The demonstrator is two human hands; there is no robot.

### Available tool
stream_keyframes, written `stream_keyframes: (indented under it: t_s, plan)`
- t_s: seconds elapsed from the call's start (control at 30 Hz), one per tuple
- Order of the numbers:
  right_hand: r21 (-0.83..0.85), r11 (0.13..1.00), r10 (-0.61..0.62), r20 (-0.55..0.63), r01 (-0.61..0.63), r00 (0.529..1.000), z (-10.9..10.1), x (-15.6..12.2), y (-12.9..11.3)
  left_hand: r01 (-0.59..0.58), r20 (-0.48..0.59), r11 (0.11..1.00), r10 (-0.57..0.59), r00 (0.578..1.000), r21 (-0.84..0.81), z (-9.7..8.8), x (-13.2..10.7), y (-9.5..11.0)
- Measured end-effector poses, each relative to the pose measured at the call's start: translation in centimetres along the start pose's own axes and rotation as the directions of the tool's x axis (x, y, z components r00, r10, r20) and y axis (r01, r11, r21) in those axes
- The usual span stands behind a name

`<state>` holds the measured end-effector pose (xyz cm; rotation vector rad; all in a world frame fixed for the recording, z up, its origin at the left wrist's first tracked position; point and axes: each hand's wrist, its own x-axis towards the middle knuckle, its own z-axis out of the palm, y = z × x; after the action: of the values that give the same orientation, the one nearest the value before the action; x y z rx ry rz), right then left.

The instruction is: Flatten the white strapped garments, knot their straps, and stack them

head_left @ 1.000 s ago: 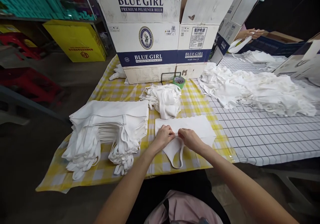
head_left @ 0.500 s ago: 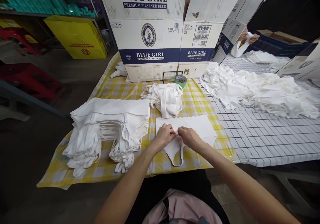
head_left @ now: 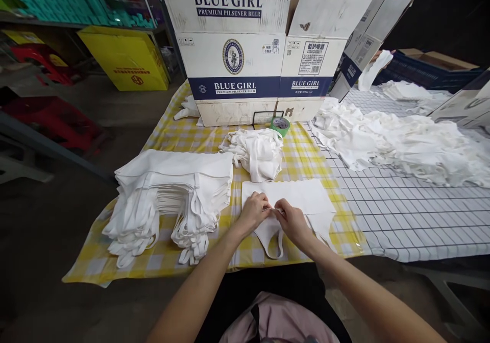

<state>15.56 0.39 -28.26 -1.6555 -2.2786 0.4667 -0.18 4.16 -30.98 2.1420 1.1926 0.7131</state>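
A flat white cloth bag (head_left: 302, 196) lies on the yellow checked tablecloth (head_left: 168, 133) in front of me, its strap loops hanging over the near edge. My left hand (head_left: 255, 211) and my right hand (head_left: 291, 219) rest on its near edge, fingers pinched together on the cloth where the straps meet. A tall stack of folded white bags (head_left: 172, 190) sits to the left of my hands. A small loose heap of white bags (head_left: 254, 151) lies just beyond the flat one.
A large Blue Girl beer carton (head_left: 248, 52) stands at the table's back, a green tape roll (head_left: 280, 124) in front of it. A long pile of white cloth (head_left: 398, 139) covers the grid-patterned cloth on the right. Another person's hand (head_left: 377, 57) holds a white piece at the far right.
My hands have stayed pinched on the bag's near edge, shifting slightly. The other person's hand at the back right has lifted its white piece.
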Motion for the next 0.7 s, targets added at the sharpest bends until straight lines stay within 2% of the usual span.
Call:
stream_keyframes:
  t_s: [0.07,0.1,0.2,0.27,0.3,0.37,0.43,0.53,0.63,0.7]
  plan:
    - [0.158,0.985,0.075,-0.034,-0.069,0.997,0.0,-2.9,-0.6,0.01,-0.005,1.0,-0.01,1.0,-0.005,0.0,-0.2,-0.1]
    - [0.212,0.975,0.071,-0.017,-0.066,0.997,0.0,-4.6,-0.9,0.01,0.003,1.0,-0.01,1.0,-0.006,0.0,-0.3,-0.1]
    - [0.243,0.964,-0.137,0.085,0.112,0.987,-0.2,-8.7,-1.2,-0.002,0.045,1.0,0.002,0.999,-0.003,-0.2,-0.4,-0.2]
    - [0.204,0.955,-0.228,0.05,0.213,0.972,-0.5,-9.7,-0.4,-0.005,0.061,1.0,0.006,0.998,-0.014,-0.4,-0.2,-0.1]
    - [0.175,0.962,-0.214,-0.007,0.211,0.977,-0.7,-9.5,0.2,0.002,0.056,1.0,0.0,0.998,-0.026,-0.5,-0.1,0.1]
    - [0.122,0.985,-0.102,-0.142,0.12,0.985,-1.1,-7.8,1.9,0.039,0.03,0.998,-0.037,0.999,-0.056,-0.7,0.2,0.4]
    - [0.062,0.998,-0.011,-0.195,0.024,0.981,-1.4,-5.2,3.6,0.087,-0.002,0.993,-0.087,0.996,-0.082,-0.8,0.5,0.7]
    - [-0.02,1.0,0.017,-0.115,-0.02,0.993,-1.8,-1.1,5.3,0.13,-0.029,0.987,-0.133,0.991,-0.093,-0.9,1.0,0.9]
    - [0.082,0.996,0.042,-0.008,-0.041,0.999,-2.2,1.8,6.4,0.183,-0.014,0.978,-0.185,0.983,-0.096,-1.1,1.4,0.6]
    - [0.177,0.983,0.054,0.03,-0.058,0.998,-2.5,3.0,7.1,0.263,-0.022,0.956,-0.267,0.963,-0.128,-1.2,1.8,0.4]
